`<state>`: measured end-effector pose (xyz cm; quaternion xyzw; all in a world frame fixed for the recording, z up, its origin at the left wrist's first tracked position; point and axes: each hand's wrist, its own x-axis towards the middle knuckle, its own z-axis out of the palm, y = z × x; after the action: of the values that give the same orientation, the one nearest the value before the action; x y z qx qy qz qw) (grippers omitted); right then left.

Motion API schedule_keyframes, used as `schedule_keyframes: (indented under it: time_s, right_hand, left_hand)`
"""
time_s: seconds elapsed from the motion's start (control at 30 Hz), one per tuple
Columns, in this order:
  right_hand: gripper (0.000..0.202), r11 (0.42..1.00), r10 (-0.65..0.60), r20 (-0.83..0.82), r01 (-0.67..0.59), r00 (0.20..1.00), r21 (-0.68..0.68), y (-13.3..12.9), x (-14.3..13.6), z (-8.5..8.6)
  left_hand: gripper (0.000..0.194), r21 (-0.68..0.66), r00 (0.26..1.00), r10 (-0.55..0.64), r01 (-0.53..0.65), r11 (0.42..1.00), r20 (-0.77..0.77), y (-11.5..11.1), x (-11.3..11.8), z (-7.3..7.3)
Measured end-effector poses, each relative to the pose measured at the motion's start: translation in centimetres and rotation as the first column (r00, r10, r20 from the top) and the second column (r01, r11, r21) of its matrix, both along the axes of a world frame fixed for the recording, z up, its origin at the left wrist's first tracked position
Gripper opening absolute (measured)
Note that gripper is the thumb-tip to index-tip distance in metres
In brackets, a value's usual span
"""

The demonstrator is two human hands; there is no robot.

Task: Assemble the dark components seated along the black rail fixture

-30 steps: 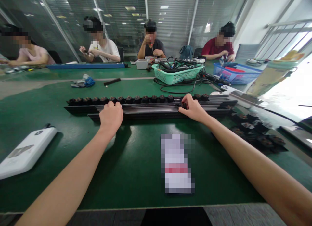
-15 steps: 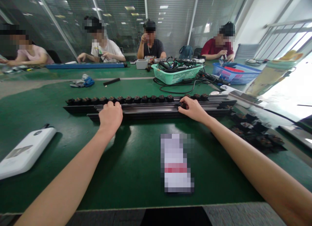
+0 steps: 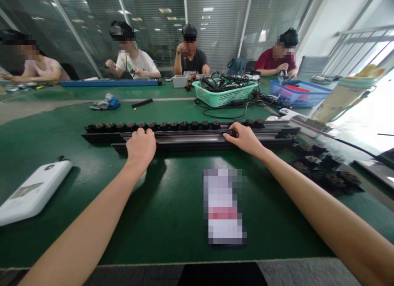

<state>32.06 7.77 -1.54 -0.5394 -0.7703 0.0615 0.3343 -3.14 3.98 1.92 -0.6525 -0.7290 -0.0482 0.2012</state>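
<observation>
Hands well apart on yr side of table: L hand (image 3: 141,148) clamped over near rail (image 3: 191,139) toward its left end, fingertips hidden; R hand (image 3: 244,138) pinching small black part (image 3: 232,132) at rail's channel, can't tell if it's seated; step in hand looks like working that part in the channel w/ L hand bracing; next move prob. calls for a steady rail, part square to channel, light finger pressure.

Just behind, far rail (image 3: 104,137) bears row of round black parts (image 3: 174,125), w/ bare stretch just left of yr R hand; loose parts (image 3: 335,175) heaped to the right, nr yr forearm; blurred flat item (image 3: 223,208) lies between yr arms, white device (image 3: 37,191) off left; farther out, green basket (image 3: 212,97) of cables, blue basket (image 3: 304,97), co-workers seated opp.
</observation>
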Motion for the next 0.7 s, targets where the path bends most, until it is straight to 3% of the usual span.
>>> schedule_keyframes:
  time_s: [0.4, 0.7]
  right_hand:
    - [0.021, 0.999, -0.025, 0.031, 0.024, 0.999, 0.035, 0.05, -0.01, -0.21]
    - [0.034, 0.993, -0.119, 0.057, 0.118, 0.991, 0.006, -0.44, 0.32, 0.74]
  left_hand:
    - [0.049, -0.005, 1.0, -0.004, 0.004, 1.0, 0.011, -0.02, -0.05, 0.04]
    - [0.049, 0.006, 1.0, -0.005, 0.005, 1.0, 0.0, 0.0, -0.1, -0.03]
